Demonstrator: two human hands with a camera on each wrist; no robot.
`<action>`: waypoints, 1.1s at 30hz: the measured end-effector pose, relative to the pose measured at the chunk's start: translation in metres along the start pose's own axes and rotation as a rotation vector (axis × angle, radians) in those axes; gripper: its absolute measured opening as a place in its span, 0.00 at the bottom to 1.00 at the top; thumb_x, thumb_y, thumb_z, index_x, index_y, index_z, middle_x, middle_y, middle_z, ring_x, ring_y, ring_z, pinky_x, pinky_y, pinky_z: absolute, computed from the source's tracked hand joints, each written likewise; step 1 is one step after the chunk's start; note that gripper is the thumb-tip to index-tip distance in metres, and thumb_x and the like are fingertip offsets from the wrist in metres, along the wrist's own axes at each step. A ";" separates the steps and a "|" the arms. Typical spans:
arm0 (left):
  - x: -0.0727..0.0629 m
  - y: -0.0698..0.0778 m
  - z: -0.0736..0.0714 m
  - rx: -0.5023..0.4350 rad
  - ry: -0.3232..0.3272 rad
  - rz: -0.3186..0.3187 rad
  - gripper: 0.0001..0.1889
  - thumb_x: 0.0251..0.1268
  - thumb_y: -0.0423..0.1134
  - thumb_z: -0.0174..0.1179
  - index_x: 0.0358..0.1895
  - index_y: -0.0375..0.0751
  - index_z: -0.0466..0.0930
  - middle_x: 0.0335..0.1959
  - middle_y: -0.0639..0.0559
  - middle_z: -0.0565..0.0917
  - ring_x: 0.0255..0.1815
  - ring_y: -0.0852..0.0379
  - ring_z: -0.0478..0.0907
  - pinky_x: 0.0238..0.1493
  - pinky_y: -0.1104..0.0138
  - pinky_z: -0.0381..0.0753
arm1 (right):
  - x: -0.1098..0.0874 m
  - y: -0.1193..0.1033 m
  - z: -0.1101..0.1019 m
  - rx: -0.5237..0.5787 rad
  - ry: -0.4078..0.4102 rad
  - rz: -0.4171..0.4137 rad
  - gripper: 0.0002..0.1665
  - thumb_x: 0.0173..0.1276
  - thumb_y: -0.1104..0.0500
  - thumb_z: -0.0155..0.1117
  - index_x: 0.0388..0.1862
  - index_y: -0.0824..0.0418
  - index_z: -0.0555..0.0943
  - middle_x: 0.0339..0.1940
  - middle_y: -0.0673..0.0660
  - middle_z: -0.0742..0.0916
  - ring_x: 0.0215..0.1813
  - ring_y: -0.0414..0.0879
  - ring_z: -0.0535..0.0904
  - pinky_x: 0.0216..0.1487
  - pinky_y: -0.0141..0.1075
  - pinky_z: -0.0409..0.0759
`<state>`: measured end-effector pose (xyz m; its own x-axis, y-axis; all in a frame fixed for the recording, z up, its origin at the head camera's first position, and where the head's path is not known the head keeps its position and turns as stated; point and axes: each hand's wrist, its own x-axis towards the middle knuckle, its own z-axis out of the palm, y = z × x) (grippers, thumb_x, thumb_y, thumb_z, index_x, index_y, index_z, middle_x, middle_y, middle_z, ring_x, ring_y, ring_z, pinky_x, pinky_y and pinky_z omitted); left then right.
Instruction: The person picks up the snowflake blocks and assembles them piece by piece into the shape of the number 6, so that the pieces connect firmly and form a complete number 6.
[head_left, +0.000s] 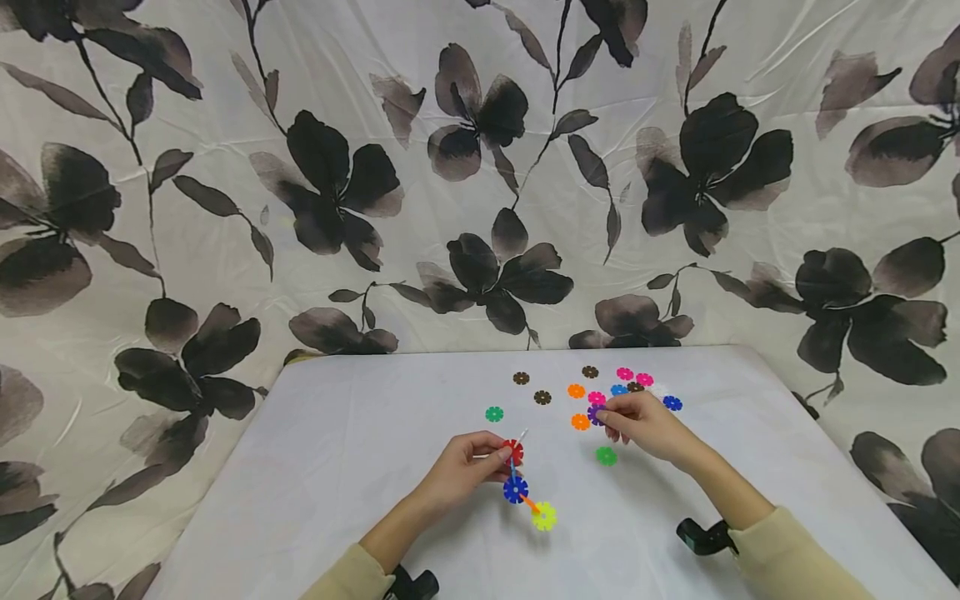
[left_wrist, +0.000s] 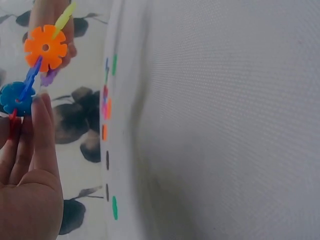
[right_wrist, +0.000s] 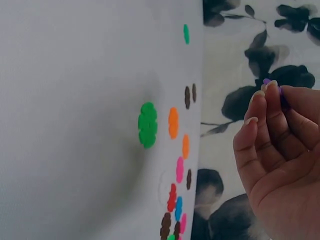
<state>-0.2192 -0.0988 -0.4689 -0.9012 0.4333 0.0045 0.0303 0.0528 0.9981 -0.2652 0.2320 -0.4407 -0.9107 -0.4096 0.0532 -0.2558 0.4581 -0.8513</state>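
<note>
My left hand (head_left: pixel 468 467) pinches a chain of interlocked notched plastic discs near its red disc (head_left: pixel 513 452). Below hang a blue disc (head_left: pixel 515 490), an orange disc seen edge-on, and a yellow disc (head_left: pixel 545 517); a whitish piece sticks up above the red one. In the left wrist view a teal disc (left_wrist: pixel 17 99) and an orange disc (left_wrist: pixel 46 48) of the chain face the camera. Over on the right, my right hand (head_left: pixel 645 425) holds a purple disc (head_left: pixel 596 415) between thumb and fingers, raised above the table in the right wrist view, mostly hidden there by fingertips.
Loose discs lie on the white table (head_left: pixel 337 467): a green disc (head_left: pixel 607 456) near the right hand, another green disc (head_left: pixel 494 414), several brown, orange and pink ones farther back, and a blue disc (head_left: pixel 672 403) at right. A flowered cloth (head_left: pixel 480 192) hangs behind.
</note>
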 end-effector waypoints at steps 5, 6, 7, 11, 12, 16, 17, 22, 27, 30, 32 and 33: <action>0.000 0.002 0.002 -0.005 -0.002 -0.001 0.12 0.76 0.35 0.60 0.50 0.28 0.81 0.46 0.40 0.88 0.44 0.51 0.88 0.50 0.61 0.87 | 0.000 -0.010 0.009 0.016 -0.023 -0.051 0.11 0.78 0.57 0.62 0.38 0.62 0.85 0.27 0.57 0.84 0.33 0.62 0.79 0.34 0.39 0.84; 0.000 0.002 0.002 -0.004 -0.001 -0.004 0.12 0.76 0.35 0.60 0.50 0.28 0.81 0.46 0.40 0.88 0.43 0.51 0.88 0.49 0.61 0.87 | 0.000 -0.012 0.011 0.018 -0.027 -0.058 0.11 0.78 0.57 0.62 0.37 0.62 0.85 0.26 0.57 0.84 0.33 0.61 0.80 0.35 0.39 0.84; 0.000 0.002 0.002 -0.001 0.001 -0.009 0.12 0.76 0.35 0.60 0.50 0.28 0.81 0.46 0.40 0.88 0.43 0.52 0.88 0.49 0.61 0.87 | 0.000 -0.014 0.012 0.021 -0.029 -0.060 0.11 0.77 0.56 0.63 0.37 0.61 0.85 0.26 0.57 0.84 0.32 0.60 0.80 0.35 0.39 0.84; 0.000 0.003 0.003 0.009 0.002 -0.021 0.11 0.76 0.36 0.61 0.50 0.29 0.82 0.47 0.41 0.88 0.43 0.53 0.88 0.49 0.62 0.87 | 0.001 -0.021 0.020 0.043 -0.036 -0.050 0.11 0.77 0.55 0.64 0.37 0.61 0.86 0.27 0.58 0.84 0.32 0.58 0.80 0.36 0.39 0.83; 0.000 0.003 0.003 0.009 -0.001 -0.020 0.12 0.76 0.36 0.61 0.50 0.29 0.82 0.47 0.41 0.88 0.43 0.52 0.88 0.49 0.62 0.87 | 0.001 -0.024 0.022 0.051 -0.036 -0.047 0.11 0.76 0.54 0.64 0.37 0.60 0.86 0.27 0.58 0.84 0.32 0.58 0.81 0.36 0.39 0.83; 0.000 0.003 0.005 -0.001 -0.007 -0.021 0.12 0.75 0.37 0.62 0.50 0.30 0.82 0.46 0.40 0.88 0.44 0.50 0.88 0.49 0.61 0.87 | 0.001 -0.034 0.030 0.066 -0.036 -0.043 0.13 0.77 0.52 0.64 0.36 0.59 0.86 0.26 0.56 0.84 0.32 0.58 0.81 0.35 0.41 0.83; 0.001 0.003 0.005 0.000 -0.008 -0.020 0.12 0.74 0.37 0.62 0.49 0.30 0.82 0.46 0.39 0.88 0.44 0.50 0.88 0.49 0.61 0.87 | 0.001 -0.036 0.032 0.068 -0.038 -0.045 0.13 0.77 0.51 0.63 0.36 0.58 0.86 0.25 0.56 0.84 0.32 0.58 0.81 0.35 0.42 0.83; 0.003 0.003 0.006 -0.011 -0.020 -0.006 0.12 0.74 0.36 0.62 0.50 0.29 0.82 0.47 0.35 0.87 0.44 0.50 0.88 0.50 0.60 0.87 | 0.003 -0.047 0.043 0.078 -0.054 -0.069 0.14 0.78 0.51 0.62 0.35 0.57 0.85 0.24 0.56 0.83 0.30 0.51 0.80 0.34 0.40 0.81; 0.003 0.003 0.007 -0.015 -0.028 0.005 0.12 0.74 0.35 0.62 0.50 0.27 0.81 0.46 0.37 0.88 0.42 0.52 0.88 0.49 0.61 0.87 | 0.004 -0.053 0.053 0.108 -0.057 -0.086 0.13 0.78 0.53 0.61 0.36 0.59 0.85 0.24 0.57 0.83 0.30 0.51 0.79 0.36 0.39 0.81; 0.003 0.004 0.007 -0.015 -0.028 0.003 0.12 0.75 0.34 0.61 0.50 0.27 0.81 0.46 0.38 0.88 0.41 0.52 0.89 0.49 0.60 0.87 | 0.005 -0.055 0.057 0.119 -0.043 -0.084 0.12 0.78 0.54 0.62 0.36 0.59 0.85 0.25 0.57 0.83 0.30 0.50 0.79 0.36 0.38 0.81; 0.003 0.004 0.008 -0.017 -0.027 0.002 0.11 0.75 0.34 0.61 0.51 0.27 0.81 0.45 0.39 0.89 0.41 0.52 0.89 0.49 0.60 0.87 | 0.006 -0.055 0.059 0.119 -0.040 -0.091 0.13 0.78 0.54 0.62 0.36 0.59 0.85 0.25 0.58 0.83 0.30 0.49 0.79 0.37 0.38 0.81; 0.003 0.003 0.008 -0.015 -0.024 0.001 0.11 0.75 0.34 0.61 0.50 0.28 0.82 0.45 0.40 0.89 0.41 0.52 0.89 0.49 0.60 0.87 | 0.006 -0.055 0.060 0.118 -0.044 -0.095 0.13 0.78 0.54 0.62 0.35 0.59 0.85 0.24 0.57 0.83 0.30 0.48 0.79 0.37 0.38 0.81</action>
<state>-0.2183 -0.0900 -0.4660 -0.8904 0.4552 0.0046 0.0248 0.0384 0.9990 -0.2369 0.1572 -0.4245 -0.8686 -0.4818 0.1160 -0.2980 0.3207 -0.8991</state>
